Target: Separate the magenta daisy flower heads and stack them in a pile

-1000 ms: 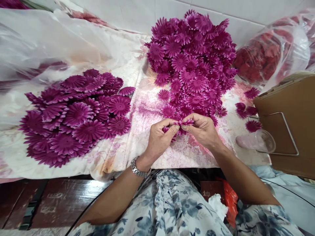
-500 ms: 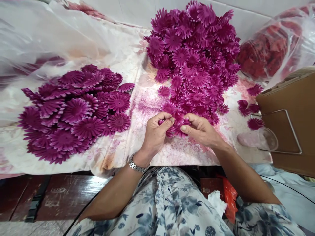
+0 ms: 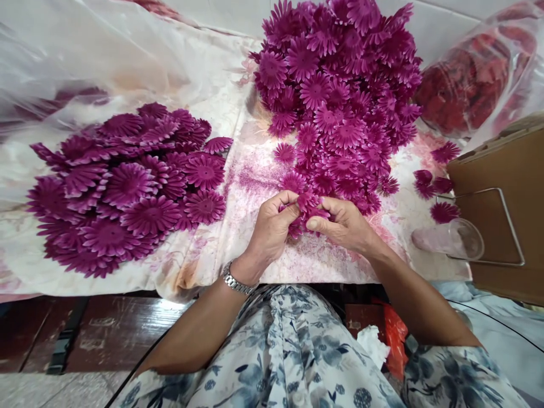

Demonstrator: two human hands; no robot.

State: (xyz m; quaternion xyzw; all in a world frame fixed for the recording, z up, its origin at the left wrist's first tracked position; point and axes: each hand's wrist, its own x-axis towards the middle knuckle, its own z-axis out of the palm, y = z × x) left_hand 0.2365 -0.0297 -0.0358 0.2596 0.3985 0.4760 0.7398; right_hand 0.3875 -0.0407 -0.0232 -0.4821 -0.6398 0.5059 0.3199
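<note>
My left hand (image 3: 272,226) and my right hand (image 3: 344,224) meet above the cloth, fingers pinched on a small bunch of purple fabric flowers (image 3: 306,205). A metal watch sits on my left wrist (image 3: 234,280). Just beyond my hands rises a tall heap of small purple flowers (image 3: 340,96). To the left lies a flatter spread of larger purple flowers (image 3: 123,187).
A stained white cloth (image 3: 250,175) covers the work surface. A clear plastic bag of red flowers (image 3: 463,90) sits at the back right. A brown cardboard box (image 3: 505,209) with a wire frame and a clear cup (image 3: 454,241) stands right. Loose flowers (image 3: 437,184) lie near it.
My hands have drawn a little closer to the heap and the flowers between them sit more tightly bunched. The view has tilted slightly downward.
</note>
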